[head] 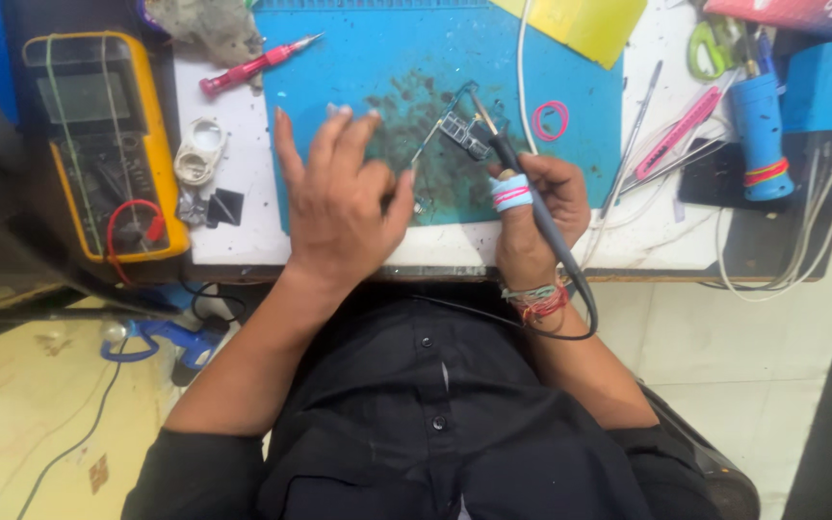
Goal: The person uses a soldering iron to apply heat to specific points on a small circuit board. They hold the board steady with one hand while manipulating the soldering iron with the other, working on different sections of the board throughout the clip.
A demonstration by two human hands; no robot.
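Two hands work: right hand [536,207] grips soldering iron [522,183] beside circuit board [464,130]; left hand [339,193] pinches tweezers [426,154]; meter [108,144] outside.

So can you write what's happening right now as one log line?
left hand: holds thin tweezers | right hand: holds soldering iron, tip at small circuit board | surface: blue mat

Both forearms reach forward from the chest over the desk [243,144] edge. The left hand [339,197] lies back-up, fingers [325,135] spread, thumb and forefinger pinched. The right hand [532,217], threads round its wrist, is curled in a pen-like grip, one finger taped.
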